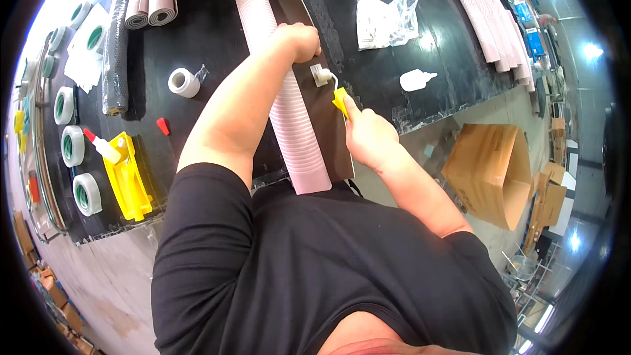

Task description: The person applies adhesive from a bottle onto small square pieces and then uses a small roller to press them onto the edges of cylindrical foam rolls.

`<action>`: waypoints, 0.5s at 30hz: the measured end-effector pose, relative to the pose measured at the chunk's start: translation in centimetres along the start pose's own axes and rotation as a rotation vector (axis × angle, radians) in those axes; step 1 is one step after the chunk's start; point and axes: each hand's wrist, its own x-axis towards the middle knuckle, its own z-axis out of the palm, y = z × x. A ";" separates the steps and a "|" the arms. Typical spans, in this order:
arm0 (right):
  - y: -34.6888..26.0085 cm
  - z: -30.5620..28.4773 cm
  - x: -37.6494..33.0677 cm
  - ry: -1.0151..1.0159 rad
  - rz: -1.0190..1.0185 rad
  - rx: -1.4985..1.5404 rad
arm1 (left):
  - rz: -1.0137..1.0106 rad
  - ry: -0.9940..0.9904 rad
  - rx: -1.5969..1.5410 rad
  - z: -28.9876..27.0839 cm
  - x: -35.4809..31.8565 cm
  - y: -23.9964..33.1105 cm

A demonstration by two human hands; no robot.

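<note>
A pink ribbed mat lies lengthwise in front of me. Along its right side shows a flat brown surface, which looks like its underside folded over. My right hand grips the yellow handle of a small paint roller, index finger stretched along it. The white roller head meets a small pale label on the brown surface. Farther up, my left hand rests across the mat with curled fingers. Whatever is under those fingers is hidden. The left forearm crosses over the pink side.
Several rolled mats stand at the far left, with stacked mats far right. A plastic bag, a white squeeze bottle, a tape roll and a yellow tray lie around. Below the table's right edge sits a cardboard box.
</note>
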 end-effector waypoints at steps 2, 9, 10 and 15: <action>-0.7 -0.4 0.9 -0.007 0.002 -0.004 | -0.001 -0.007 -0.002 -0.4 -0.5 0.2; 0.2 0.1 2.8 0.044 -0.039 0.054 | -0.011 -0.030 0.004 -0.6 -0.1 0.5; 0.5 0.4 2.7 0.092 -0.072 0.094 | -0.032 -0.027 0.002 -0.6 -0.1 0.6; -0.3 1.1 0.7 0.083 -0.082 0.063 | 0.021 -0.003 0.047 0.2 0.7 -0.2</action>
